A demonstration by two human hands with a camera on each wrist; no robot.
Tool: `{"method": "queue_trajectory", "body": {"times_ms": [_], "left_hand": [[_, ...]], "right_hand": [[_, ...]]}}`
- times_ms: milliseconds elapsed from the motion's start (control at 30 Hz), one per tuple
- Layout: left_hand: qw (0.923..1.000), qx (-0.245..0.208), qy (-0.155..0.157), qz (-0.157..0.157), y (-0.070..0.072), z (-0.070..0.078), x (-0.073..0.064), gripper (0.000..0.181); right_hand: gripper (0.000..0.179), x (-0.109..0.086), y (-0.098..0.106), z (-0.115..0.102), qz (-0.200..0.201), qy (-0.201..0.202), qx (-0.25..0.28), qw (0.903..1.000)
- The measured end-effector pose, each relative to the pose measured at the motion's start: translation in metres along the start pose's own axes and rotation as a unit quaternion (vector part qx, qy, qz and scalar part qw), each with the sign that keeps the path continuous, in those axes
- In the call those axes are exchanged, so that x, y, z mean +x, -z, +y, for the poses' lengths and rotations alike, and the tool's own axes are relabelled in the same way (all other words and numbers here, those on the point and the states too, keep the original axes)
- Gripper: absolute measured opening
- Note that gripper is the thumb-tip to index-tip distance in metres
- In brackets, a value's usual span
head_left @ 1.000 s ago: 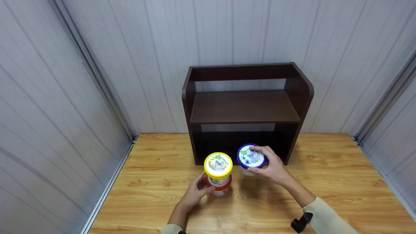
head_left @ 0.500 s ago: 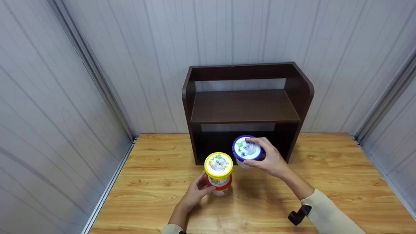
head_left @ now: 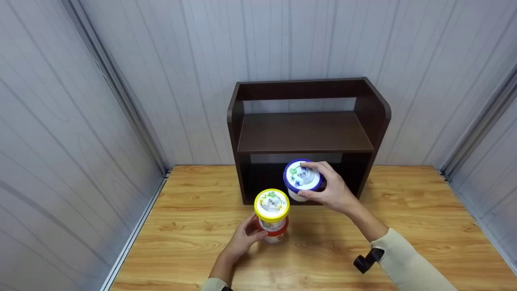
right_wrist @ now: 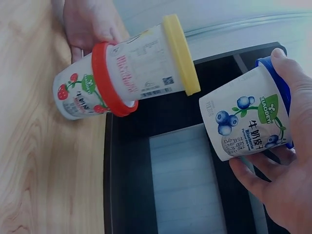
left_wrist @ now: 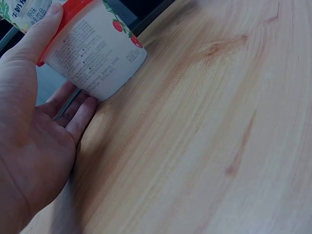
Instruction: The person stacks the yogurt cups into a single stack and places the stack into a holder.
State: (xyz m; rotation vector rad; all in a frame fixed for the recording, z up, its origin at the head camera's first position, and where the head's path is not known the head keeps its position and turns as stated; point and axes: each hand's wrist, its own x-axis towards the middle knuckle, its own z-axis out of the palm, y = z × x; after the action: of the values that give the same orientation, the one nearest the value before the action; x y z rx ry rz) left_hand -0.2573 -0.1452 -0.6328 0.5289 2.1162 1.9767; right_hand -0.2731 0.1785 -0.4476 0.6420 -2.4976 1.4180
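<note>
Pale panel walls on the far side and both flanks; wood-grain bench in front of you; dark brown two-level shelf standing toward its back edge. Your right hand is curled partway, thumb and fingers spread across the blue lid, holding the blue-lidded cup up, clear of the bench, before the shelf's lower opening, just beyond and to the right of the stack. Your left hand is half curled too, thumb at the red rim and fingers round the far side, steadying the red-lidded cup, upright on the bench. The yellow-lidded cup sits upright on that red lid, no hand on it. Handling, my guess: all three light to medium, contents hidden, stiff but thin walls that dent if squeezed, smooth and a bit slippery, not really fragile. Lids could pop, so don't hang the weight from the blue rim alone; take the wall just under it, thumb opposite fingers, as the taper narrows downward. Keep your left grip low and gentle; the yellow-lidded cup's narrow base could tip if nudged. Small stuff: black wrist device by your right cuff, blueberry print on the raised cup.
</note>
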Motion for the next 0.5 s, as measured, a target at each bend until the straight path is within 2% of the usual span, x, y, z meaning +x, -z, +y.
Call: {"method": "queue_trajectory", "body": {"times_ms": [100, 200, 333, 400, 433, 500], "left_hand": [[0.9999, 0.009, 0.008, 0.004, -0.002, 0.006, 0.000, 0.096], [0.9999, 0.008, 0.008, 0.005, -0.002, 0.004, 0.001, 0.096], [0.9998, -0.008, 0.016, 0.009, 0.003, -0.017, 0.006, 0.094], [0.9999, -0.008, 0.008, 0.008, 0.005, -0.025, 0.008, 0.092], [0.9999, -0.006, 0.010, 0.011, 0.006, -0.027, 0.009, 0.091], [0.9999, -0.002, 0.009, 0.010, 0.004, -0.021, 0.008, 0.091]], "right_hand": [[0.076, 0.002, 0.000, -0.005, -0.004, 0.000, 0.003, 1.0000], [0.076, 0.004, -0.001, -0.009, -0.008, 0.003, 0.009, 0.9999], [0.075, 0.006, -0.004, -0.013, -0.012, 0.010, 0.017, 0.9997], [0.075, 0.007, -0.007, -0.014, -0.013, 0.015, 0.018, 0.9996], [0.074, 0.007, -0.008, -0.014, -0.014, 0.017, 0.019, 0.9996], [0.074, 0.008, -0.011, -0.016, -0.017, 0.017, 0.023, 0.9994]]}}
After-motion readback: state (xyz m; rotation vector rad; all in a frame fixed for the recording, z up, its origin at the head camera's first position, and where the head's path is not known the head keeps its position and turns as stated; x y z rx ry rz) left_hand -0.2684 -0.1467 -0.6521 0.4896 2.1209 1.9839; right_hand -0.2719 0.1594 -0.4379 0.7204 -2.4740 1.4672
